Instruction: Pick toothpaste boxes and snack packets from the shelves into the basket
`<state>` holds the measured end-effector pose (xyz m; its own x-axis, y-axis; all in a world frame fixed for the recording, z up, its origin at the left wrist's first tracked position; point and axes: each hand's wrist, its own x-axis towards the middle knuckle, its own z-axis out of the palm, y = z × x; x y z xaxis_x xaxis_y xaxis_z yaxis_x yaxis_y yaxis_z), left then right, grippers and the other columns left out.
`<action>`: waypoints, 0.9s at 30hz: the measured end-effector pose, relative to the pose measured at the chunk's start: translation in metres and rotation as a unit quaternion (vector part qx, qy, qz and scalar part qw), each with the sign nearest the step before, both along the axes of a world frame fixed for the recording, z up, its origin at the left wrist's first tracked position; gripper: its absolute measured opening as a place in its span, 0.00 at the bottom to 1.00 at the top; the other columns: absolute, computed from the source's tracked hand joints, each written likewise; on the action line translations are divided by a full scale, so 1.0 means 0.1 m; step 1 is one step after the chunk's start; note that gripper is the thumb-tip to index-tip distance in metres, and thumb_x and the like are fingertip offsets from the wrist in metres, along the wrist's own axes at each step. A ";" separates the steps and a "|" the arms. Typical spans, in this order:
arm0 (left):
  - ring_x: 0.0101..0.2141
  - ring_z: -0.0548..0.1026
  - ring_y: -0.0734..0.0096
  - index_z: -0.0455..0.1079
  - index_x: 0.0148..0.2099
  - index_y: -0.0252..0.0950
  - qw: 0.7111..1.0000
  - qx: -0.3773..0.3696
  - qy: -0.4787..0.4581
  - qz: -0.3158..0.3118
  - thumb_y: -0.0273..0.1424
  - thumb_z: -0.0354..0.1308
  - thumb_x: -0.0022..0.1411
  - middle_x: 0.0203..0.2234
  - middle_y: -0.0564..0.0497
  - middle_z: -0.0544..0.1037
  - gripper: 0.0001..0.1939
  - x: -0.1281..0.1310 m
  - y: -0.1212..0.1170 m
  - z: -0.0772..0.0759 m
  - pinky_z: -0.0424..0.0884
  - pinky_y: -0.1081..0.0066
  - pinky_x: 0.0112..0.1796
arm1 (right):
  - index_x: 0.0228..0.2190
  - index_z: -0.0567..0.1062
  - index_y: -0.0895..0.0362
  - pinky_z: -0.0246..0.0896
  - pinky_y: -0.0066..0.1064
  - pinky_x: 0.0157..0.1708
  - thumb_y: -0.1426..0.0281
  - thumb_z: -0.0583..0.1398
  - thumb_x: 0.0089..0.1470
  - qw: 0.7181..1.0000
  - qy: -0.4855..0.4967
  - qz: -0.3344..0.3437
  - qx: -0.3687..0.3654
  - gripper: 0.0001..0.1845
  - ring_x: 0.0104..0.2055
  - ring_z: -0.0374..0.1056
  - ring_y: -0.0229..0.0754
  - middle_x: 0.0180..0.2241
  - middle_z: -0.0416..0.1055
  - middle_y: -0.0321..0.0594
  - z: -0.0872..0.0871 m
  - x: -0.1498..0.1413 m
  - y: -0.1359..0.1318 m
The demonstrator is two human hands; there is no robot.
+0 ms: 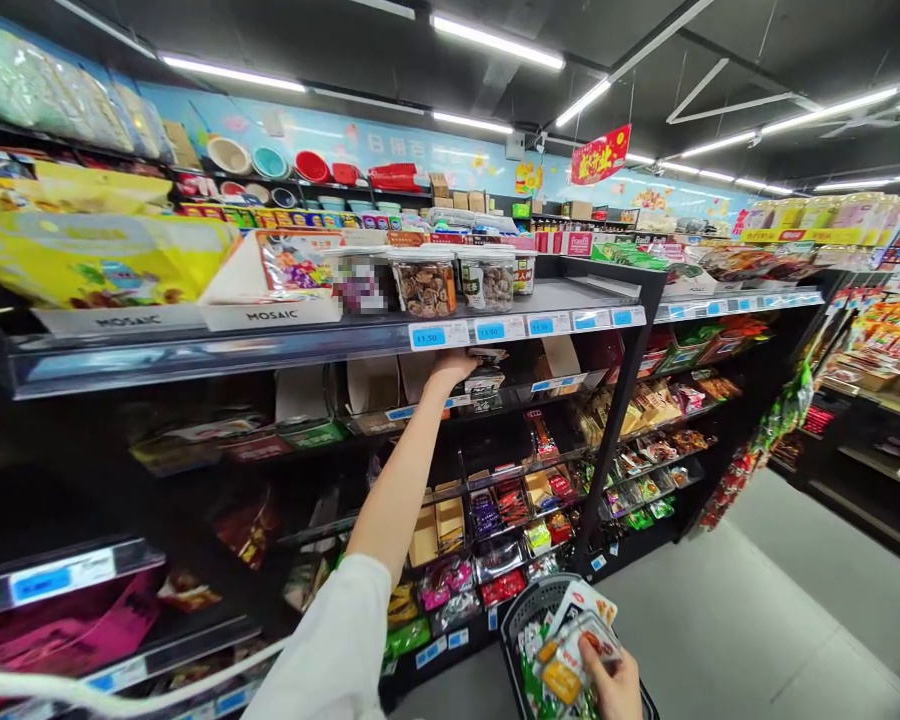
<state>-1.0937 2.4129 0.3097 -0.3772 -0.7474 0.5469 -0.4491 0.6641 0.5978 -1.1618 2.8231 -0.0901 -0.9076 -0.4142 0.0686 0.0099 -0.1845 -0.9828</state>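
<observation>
My left hand (454,367) reaches under the top shelf to a stack of dark-and-white packets (486,382) in a compartment. Its fingers are mostly hidden behind the shelf edge, so I cannot tell whether they grip a packet. At the bottom right, my right hand (613,682) is closed on snack packets (564,668), with the thumb on top. They have clear wrapping and yellow-orange contents. Below and around them is a dark shopping basket (511,618), holding green and white packets (531,645).
Clear jars of dried food (424,283) and yellow bags (105,260) stand on the top shelf (330,335), above my left hand. Lower tiers hold small bagged snacks (510,498). A black upright (621,400) divides the shelving. Grey floor (765,630) lies to the right.
</observation>
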 end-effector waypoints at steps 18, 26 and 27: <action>0.39 0.81 0.61 0.77 0.45 0.37 0.924 -0.098 -0.004 -0.370 0.36 0.58 0.66 0.39 0.47 0.83 0.11 0.41 1.70 -0.96 0.76 0.65 0.44 | 0.39 0.82 0.57 0.74 0.40 0.44 0.61 0.75 0.42 0.975 -0.083 0.025 -0.206 0.22 0.38 0.77 0.48 0.39 0.82 0.42 1.22 0.36 -0.22; 0.34 0.81 0.67 0.75 0.53 0.35 0.771 0.070 -0.184 -0.606 0.33 0.61 0.62 0.37 0.48 0.85 0.18 0.24 1.99 -1.26 0.75 0.73 0.36 | 0.38 0.83 0.56 0.72 0.36 0.45 0.61 0.71 0.49 0.990 0.063 0.045 -0.120 0.16 0.40 0.76 0.47 0.39 0.82 0.42 1.36 0.39 -0.25; 0.32 0.81 0.69 0.77 0.50 0.34 0.774 0.076 -0.179 -0.603 0.32 0.62 0.61 0.36 0.49 0.85 0.15 0.25 1.99 -1.24 0.74 0.74 0.35 | 0.38 0.83 0.56 0.71 0.35 0.44 0.61 0.70 0.51 0.989 0.093 0.049 -0.103 0.14 0.40 0.75 0.46 0.38 0.81 0.42 1.39 0.39 -0.23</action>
<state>-1.0689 2.6115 0.1857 -0.9573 0.2207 0.1866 0.2876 0.6637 0.6905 -1.1227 2.7997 0.0488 -0.8272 -0.4594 0.3235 -0.1400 -0.3891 -0.9105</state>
